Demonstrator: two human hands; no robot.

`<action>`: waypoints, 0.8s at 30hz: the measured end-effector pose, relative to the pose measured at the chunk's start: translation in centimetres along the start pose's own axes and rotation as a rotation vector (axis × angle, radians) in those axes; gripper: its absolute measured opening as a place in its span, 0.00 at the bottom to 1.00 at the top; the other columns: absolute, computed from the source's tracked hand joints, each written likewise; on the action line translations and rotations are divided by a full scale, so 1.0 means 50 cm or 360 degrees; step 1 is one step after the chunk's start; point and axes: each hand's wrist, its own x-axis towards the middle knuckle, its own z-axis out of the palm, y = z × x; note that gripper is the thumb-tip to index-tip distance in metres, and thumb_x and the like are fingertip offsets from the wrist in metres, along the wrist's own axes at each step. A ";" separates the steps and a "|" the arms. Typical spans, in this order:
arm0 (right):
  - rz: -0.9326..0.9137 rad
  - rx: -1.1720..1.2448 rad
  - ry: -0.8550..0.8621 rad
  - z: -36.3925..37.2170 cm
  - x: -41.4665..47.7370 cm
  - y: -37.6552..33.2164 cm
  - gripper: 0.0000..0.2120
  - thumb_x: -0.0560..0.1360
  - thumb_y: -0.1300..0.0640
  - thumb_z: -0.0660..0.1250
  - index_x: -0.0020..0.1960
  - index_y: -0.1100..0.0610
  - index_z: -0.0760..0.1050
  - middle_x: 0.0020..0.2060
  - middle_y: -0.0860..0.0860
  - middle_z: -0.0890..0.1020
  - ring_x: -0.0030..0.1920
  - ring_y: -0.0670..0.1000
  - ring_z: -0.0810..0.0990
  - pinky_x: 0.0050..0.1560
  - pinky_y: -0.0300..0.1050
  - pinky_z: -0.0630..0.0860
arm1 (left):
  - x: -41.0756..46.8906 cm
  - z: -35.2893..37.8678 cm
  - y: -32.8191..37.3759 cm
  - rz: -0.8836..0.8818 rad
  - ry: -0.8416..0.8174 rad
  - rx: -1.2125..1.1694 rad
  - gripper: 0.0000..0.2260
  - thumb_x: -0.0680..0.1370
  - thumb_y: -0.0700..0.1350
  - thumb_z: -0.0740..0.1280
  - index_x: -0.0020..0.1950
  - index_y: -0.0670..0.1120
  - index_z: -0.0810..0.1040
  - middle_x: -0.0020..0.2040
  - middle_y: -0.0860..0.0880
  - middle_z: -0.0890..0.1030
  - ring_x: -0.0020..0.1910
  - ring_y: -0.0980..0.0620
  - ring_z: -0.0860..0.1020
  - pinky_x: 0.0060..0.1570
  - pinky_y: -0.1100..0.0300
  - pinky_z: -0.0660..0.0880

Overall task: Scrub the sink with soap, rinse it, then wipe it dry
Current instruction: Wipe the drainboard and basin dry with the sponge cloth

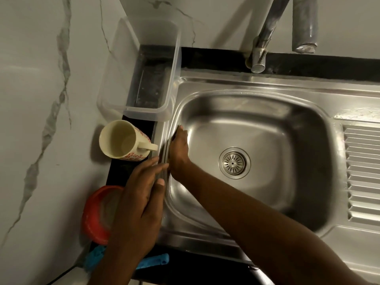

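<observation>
Both hands at the steel sink (267, 112): our left hand (137, 200) braces flat on its left rim, right hand (179, 148) presses the slick, rigid wall, grip unclear.

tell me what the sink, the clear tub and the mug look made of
Sink: stainless steel, brushed sheen, mirror-like highlights and pressed drainer ribs. Clear tub: translucent plastic, the dark counter shows through its walls. Mug: likely glazed ceramic, cream with red print, though plastic can't be ruled out.
</observation>
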 end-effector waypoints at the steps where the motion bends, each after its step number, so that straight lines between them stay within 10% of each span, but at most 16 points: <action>1: -0.0018 0.0018 0.0001 0.008 0.024 -0.003 0.61 0.56 0.10 0.56 0.81 0.41 0.59 0.81 0.45 0.64 0.81 0.50 0.61 0.80 0.59 0.56 | -0.003 0.002 0.002 0.0005 0.0000 -0.0003 0.16 0.83 0.48 0.61 0.69 0.53 0.80 0.72 0.62 0.76 0.73 0.64 0.72 0.67 0.75 0.67; 12: -0.0093 0.0097 0.0210 0.042 0.055 -0.177 0.44 0.72 0.26 0.46 0.82 0.47 0.58 0.79 0.50 0.66 0.78 0.56 0.65 0.78 0.62 0.61 | -0.027 0.031 0.005 -0.0067 -0.0059 -0.0059 0.14 0.82 0.46 0.62 0.62 0.56 0.83 0.66 0.64 0.79 0.70 0.61 0.76 0.65 0.72 0.70; 19: -0.0218 -0.0224 -0.0028 0.012 -0.018 -0.135 0.49 0.71 0.18 0.44 0.84 0.45 0.48 0.84 0.49 0.54 0.83 0.53 0.55 0.82 0.60 0.53 | -0.036 0.023 0.021 -0.0034 -0.0066 -0.0066 0.14 0.82 0.47 0.61 0.63 0.58 0.83 0.67 0.65 0.79 0.70 0.62 0.75 0.64 0.76 0.68; 24: -0.0243 -0.0425 -0.0134 -0.018 -0.104 -0.074 0.36 0.83 0.33 0.43 0.85 0.49 0.40 0.84 0.46 0.43 0.84 0.50 0.44 0.83 0.57 0.45 | -0.030 0.041 0.013 -0.0002 -0.0091 -0.0109 0.15 0.82 0.46 0.61 0.64 0.55 0.83 0.68 0.62 0.79 0.70 0.61 0.76 0.65 0.72 0.71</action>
